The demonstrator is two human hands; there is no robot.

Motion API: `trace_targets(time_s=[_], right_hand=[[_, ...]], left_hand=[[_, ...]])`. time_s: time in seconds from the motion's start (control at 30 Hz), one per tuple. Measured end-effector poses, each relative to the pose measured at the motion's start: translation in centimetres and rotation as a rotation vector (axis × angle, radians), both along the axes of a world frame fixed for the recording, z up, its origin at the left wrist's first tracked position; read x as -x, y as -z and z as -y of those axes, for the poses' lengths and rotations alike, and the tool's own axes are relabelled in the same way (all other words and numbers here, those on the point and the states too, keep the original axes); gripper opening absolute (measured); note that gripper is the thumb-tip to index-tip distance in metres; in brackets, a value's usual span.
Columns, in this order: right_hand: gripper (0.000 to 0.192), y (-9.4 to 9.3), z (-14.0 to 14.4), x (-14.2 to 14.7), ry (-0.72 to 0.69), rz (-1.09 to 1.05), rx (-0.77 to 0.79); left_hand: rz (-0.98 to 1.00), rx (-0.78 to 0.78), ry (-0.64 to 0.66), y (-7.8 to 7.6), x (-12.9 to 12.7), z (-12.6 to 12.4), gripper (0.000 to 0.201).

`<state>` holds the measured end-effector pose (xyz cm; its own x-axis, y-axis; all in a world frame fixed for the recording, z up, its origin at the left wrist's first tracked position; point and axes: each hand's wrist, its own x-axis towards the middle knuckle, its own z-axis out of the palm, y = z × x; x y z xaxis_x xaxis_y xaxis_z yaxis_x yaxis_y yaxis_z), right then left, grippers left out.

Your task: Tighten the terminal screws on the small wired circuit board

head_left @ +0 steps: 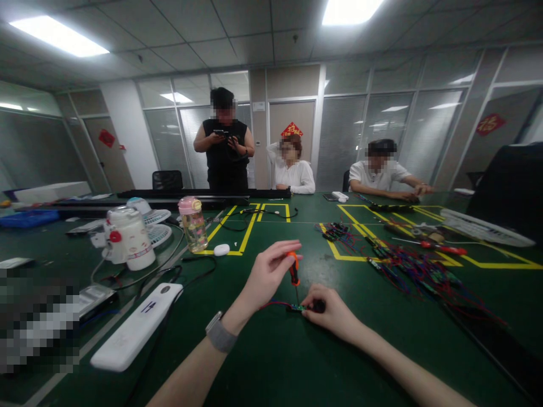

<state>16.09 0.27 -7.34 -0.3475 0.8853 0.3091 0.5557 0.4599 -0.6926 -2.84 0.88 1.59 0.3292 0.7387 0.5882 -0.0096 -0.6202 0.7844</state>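
My left hand (268, 274) holds a small screwdriver (293, 272) with an orange and black handle, upright, tip down on a small green circuit board (297, 308). My right hand (328, 311) presses on the right end of that board and pins it to the green table (263, 362). A red and blue wire runs from the board to the left, under my left wrist. A grey watch sits on my left wrist.
A white remote-like bar (136, 328), a white flask (129, 237) and a pink-capped bottle (193, 223) stand at the left. A tangle of coloured wires and boards (407, 268) and a red screwdriver (441, 247) lie at the right. Three people are at the far side.
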Motion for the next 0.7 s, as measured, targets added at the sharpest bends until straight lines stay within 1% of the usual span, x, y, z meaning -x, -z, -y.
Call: trace_targets(time_s=[0.03, 0.07, 0.13, 0.17, 0.2, 0.23, 0.33, 0.37, 0.4, 0.43, 0.5, 0.53, 0.57, 0.6, 0.63, 0.7], right_hand=[[0.003, 0.0, 0.1, 0.0, 0.004, 0.002, 0.001], [0.002, 0.0, 0.1, 0.1, 0.007, 0.003, 0.003], [0.002, -0.1, 0.2, 0.1, 0.009, 0.001, 0.007], [0.002, -0.1, 0.2, 0.0, 0.007, 0.001, 0.009], [0.003, -0.2, 0.2, 0.0, 0.003, -0.001, 0.010], [0.003, -0.2, 0.3, 0.0, -0.001, -0.002, 0.011], [0.004, -0.3, 0.3, 0.0, 0.000, 0.004, 0.014], [0.004, -0.3, 0.3, 0.0, 0.004, 0.008, 0.015], [0.004, -0.3, 0.3, 0.0, 0.007, 0.013, 0.017], [0.004, -0.3, 0.3, 0.0, 0.008, 0.016, 0.018], [0.004, -0.3, 0.3, 0.1, 0.006, 0.015, 0.017], [0.004, -0.3, 0.3, 0.0, 0.004, 0.011, 0.015], [0.004, -0.2, 0.3, 0.0, 0.001, 0.007, 0.012], [0.004, -0.2, 0.2, 0.0, -0.002, 0.003, 0.010], [0.004, -0.1, 0.1, 0.0, -0.005, -0.001, 0.008], [0.004, 0.1, 0.0, -0.1, -0.013, 0.000, 0.006]], left_hand=[[0.040, 0.021, -0.033, 0.2, -0.1, 0.0, 0.023], [0.057, 0.007, -0.095, 0.4, -0.2, -0.1, 0.021], [0.047, -0.060, -0.234, 0.8, -0.5, -0.1, 0.016], [0.035, -0.095, -0.283, 1.0, -0.6, -0.1, 0.015], [-0.003, -0.112, -0.277, 1.1, -0.6, -0.2, 0.018], [-0.023, -0.109, -0.240, 1.2, -0.6, -0.2, 0.022], [-0.021, 0.007, -0.032, 1.4, -0.6, -0.5, 0.036], [-0.009, 0.041, -0.008, 1.5, -0.6, -0.6, 0.039], [-0.009, 0.045, -0.035, 1.5, -0.5, -0.7, 0.039], [-0.018, 0.019, -0.098, 1.6, -0.5, -0.7, 0.036], [-0.055, -0.083, -0.253, 1.6, -0.5, -0.7, 0.030], [-0.076, -0.130, -0.298, 1.5, -0.4, -0.6, 0.028], [-0.096, -0.155, -0.299, 1.5, -0.4, -0.6, 0.028], [-0.100, -0.152, -0.263, 1.4, -0.3, -0.6, 0.028], [-0.095, -0.124, -0.196, 1.3, -0.3, -0.6, 0.029], [-0.029, -0.010, -0.057, 1.2, -0.2, -0.7, 0.032]])
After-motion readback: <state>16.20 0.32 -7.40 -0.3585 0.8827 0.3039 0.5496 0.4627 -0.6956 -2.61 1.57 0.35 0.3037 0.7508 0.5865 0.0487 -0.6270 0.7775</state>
